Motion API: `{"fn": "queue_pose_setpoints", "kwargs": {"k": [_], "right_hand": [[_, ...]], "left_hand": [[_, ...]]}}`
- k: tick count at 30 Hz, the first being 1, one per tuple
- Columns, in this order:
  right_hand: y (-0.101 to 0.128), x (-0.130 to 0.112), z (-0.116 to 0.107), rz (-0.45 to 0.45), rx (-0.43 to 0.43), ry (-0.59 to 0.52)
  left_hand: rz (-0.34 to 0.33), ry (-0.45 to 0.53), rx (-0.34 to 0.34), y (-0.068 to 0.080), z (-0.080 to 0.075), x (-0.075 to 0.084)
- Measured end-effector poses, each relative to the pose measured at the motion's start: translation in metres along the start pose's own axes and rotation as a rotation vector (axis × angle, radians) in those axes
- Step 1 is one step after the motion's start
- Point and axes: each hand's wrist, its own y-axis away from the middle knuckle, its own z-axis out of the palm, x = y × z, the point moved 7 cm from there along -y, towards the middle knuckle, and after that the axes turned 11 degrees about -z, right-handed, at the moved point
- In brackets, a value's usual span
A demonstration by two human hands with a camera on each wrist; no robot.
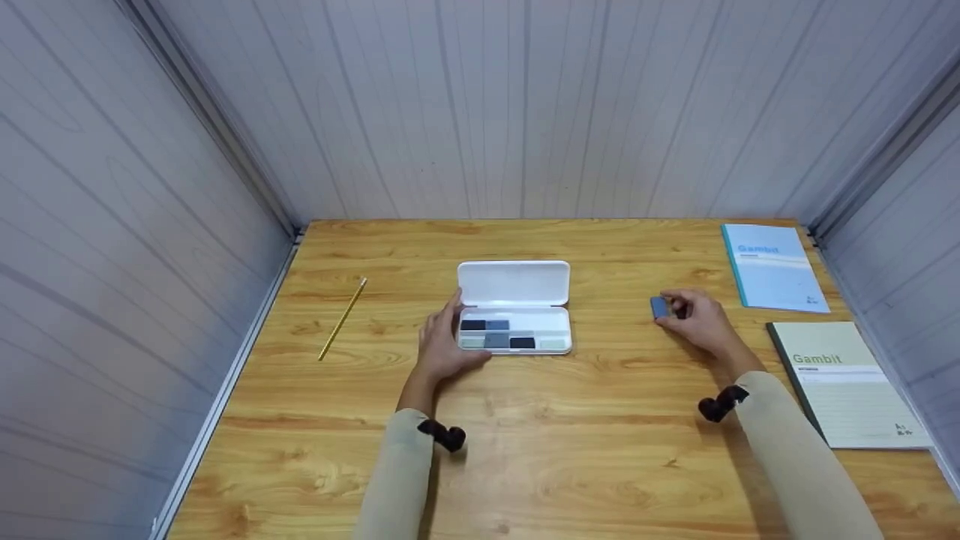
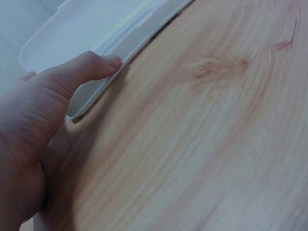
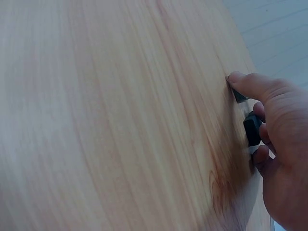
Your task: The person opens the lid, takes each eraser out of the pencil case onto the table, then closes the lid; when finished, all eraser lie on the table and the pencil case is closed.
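A white pencil case [image 1: 514,283] lies on the table with its lid raised at the back. Several small blocks that look like erasers, black, blue and pale green, sit in its two rows. My left hand [image 1: 442,343] grips the left end of the case; in the left wrist view its thumb [image 2: 98,67] lies along the front wall. To the right of the case, my right hand [image 1: 699,321] pinches a blue eraser [image 1: 659,308] close over the table. A second, black eraser [image 3: 251,129] is tucked in the curled fingers of that hand.
A yellow pencil [image 1: 342,319] lies left of the case. At the right edge are a blue notebook [image 1: 777,268] and, nearer, a pale green notebook [image 1: 847,390]. Panelled walls [image 1: 525,112] enclose the wooden table [image 1: 570,450] at the back and sides.
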Motion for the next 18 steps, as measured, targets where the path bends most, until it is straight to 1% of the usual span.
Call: {"fn": "queue_pose_setpoints", "kwargs": {"k": [7, 12, 18], "right_hand": [[0.001, -0.007, -0.005, 0.002, -0.016, -0.024], [0.0, -0.018, -0.003, -0.042, -0.022, -0.023], [-0.001, -0.033, 0.006, -0.081, -0.031, -0.029]], "left_hand": [[-0.005, 0.007, 0.002, 0.001, -0.001, 0.001], [-0.009, 0.003, -0.001, 0.001, 0.0, 0.001], [-0.005, 0.001, 0.002, 0.001, 0.0, 0.002]]}}
